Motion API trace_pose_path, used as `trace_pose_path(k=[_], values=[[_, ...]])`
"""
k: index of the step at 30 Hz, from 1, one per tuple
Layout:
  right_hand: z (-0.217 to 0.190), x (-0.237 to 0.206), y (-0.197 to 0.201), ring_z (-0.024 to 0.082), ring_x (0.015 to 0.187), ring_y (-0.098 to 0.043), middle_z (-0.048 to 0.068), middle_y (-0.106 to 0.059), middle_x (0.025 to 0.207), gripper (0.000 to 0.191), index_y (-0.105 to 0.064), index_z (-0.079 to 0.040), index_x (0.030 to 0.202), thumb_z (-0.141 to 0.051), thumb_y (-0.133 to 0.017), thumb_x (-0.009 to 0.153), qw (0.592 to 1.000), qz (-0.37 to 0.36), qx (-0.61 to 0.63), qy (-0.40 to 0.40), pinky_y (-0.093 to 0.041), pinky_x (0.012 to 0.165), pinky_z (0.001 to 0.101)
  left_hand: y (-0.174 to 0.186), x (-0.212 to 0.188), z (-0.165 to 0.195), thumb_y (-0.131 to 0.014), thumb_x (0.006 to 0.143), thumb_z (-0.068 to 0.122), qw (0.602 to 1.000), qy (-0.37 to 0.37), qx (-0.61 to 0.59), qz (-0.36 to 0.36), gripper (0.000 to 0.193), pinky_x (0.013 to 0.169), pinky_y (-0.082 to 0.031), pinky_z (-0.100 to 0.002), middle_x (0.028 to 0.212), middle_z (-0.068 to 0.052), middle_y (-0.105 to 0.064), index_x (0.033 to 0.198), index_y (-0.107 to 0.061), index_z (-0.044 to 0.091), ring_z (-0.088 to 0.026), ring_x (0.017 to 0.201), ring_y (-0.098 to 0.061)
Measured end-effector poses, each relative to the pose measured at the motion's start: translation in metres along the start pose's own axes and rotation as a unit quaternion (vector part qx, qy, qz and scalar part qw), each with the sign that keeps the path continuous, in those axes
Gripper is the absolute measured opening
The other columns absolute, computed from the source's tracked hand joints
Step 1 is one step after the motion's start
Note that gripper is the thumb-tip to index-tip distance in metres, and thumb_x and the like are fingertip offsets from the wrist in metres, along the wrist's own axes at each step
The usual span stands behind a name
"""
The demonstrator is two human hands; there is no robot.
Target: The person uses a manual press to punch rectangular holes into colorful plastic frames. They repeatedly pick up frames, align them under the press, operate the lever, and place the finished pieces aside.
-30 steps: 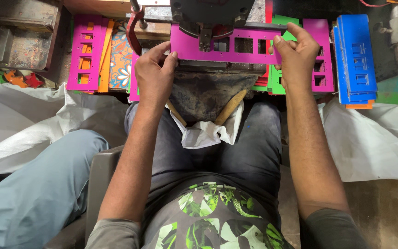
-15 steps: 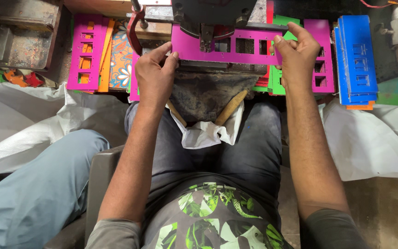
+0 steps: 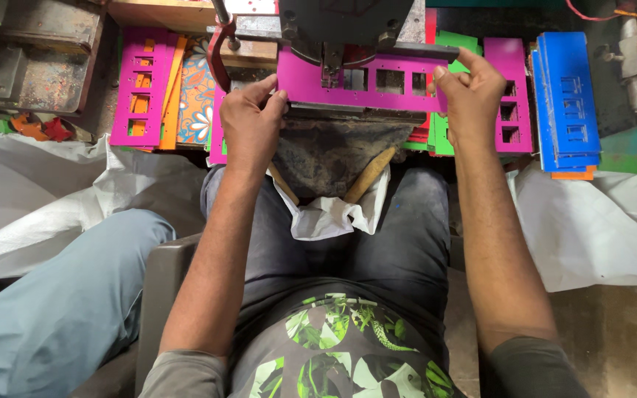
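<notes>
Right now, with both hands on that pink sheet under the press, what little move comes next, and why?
Probably slide the pink sheet sideways under the punch head: windows are cut along its right part, the left part is uncut, and the left hand and right hand grip its ends.

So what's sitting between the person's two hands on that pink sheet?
In the head view, between the left hand and right hand, the magenta sheet passes under the dark press head.
</notes>
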State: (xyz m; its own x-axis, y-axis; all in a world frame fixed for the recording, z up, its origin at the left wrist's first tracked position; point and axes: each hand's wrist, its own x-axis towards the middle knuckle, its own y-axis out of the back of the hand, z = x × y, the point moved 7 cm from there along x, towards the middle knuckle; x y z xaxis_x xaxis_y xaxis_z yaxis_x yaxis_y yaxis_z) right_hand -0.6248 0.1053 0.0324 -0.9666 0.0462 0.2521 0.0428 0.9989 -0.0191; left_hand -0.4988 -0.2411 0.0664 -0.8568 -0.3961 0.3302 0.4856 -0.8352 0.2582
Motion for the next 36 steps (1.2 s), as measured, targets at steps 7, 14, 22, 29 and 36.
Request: trace_pose_path(k=[7, 14, 22, 29, 36], values=[[-0.004, -0.074, 0.026, 0.008, 0.056, -0.055, 0.006, -0.068, 0.082, 0.037, -0.07, 0.004, 0.125, -0.007, -0.079, 0.091, 0.984, -0.071, -0.08, -0.143, -0.039, 0.044, 0.0225, 0.025, -0.028, -0.013, -0.073, 0.09, 0.008, 0.984, 0.112, -0.127, -0.056, 0.025, 0.051, -0.049, -0.022, 0.073, -0.002, -0.073, 0.113, -0.078, -0.002, -0.005, 0.057, -0.063], [0.027, -0.219, -0.052, 0.014, 0.046, -0.061, 0.014, -0.072, 0.067, 0.012, -0.073, 0.003, 0.096, -0.007, -0.07, 0.089, 0.855, -0.309, 0.03, -0.416, -0.039, 0.037, 0.0246, 0.115, -0.062, -0.066, -0.072, 0.088, 0.005, 0.967, 0.178, -0.18, -0.038, 0.021, 0.051, -0.047, -0.02, 0.078, -0.004, -0.073, 0.107, -0.078, -0.002, -0.006, 0.059, -0.061], [0.097, -0.229, -0.251, 0.014, 0.056, -0.057, 0.014, -0.07, 0.083, 0.018, -0.065, 0.007, 0.098, -0.011, -0.064, 0.099, 0.843, -0.273, 0.25, -0.391, -0.045, 0.048, 0.0263, 0.133, -0.009, -0.192, -0.065, 0.098, 0.014, 0.973, 0.18, -0.137, 0.037, 0.014, 0.049, -0.038, -0.02, 0.075, 0.007, -0.064, 0.085, -0.063, 0.011, -0.003, 0.064, -0.057], [0.115, -0.196, -0.308, 0.019, 0.071, -0.07, 0.016, -0.074, 0.089, 0.027, -0.067, 0.003, 0.101, -0.024, -0.061, 0.101, 0.851, -0.194, 0.245, -0.422, -0.061, 0.063, 0.0292, 0.14, 0.031, -0.088, -0.067, 0.096, 0.018, 0.771, -0.257, 0.564, -0.149, 0.008, 0.08, -0.051, -0.033, 0.102, -0.001, -0.065, 0.097, -0.068, 0.01, -0.017, 0.084, -0.062], [0.07, -0.233, -0.216, 0.018, 0.067, -0.07, 0.014, -0.074, 0.087, 0.031, -0.068, 0.004, 0.119, -0.017, -0.069, 0.097, 0.862, -0.32, 0.121, -0.374, -0.058, 0.057, 0.0292, 0.163, 0.034, -0.062, -0.07, 0.086, 0.022, 0.766, -0.371, 0.52, -0.075, 0.017, 0.079, -0.053, -0.046, 0.097, -0.011, -0.068, 0.094, -0.068, 0.007, -0.029, 0.086, -0.066]])
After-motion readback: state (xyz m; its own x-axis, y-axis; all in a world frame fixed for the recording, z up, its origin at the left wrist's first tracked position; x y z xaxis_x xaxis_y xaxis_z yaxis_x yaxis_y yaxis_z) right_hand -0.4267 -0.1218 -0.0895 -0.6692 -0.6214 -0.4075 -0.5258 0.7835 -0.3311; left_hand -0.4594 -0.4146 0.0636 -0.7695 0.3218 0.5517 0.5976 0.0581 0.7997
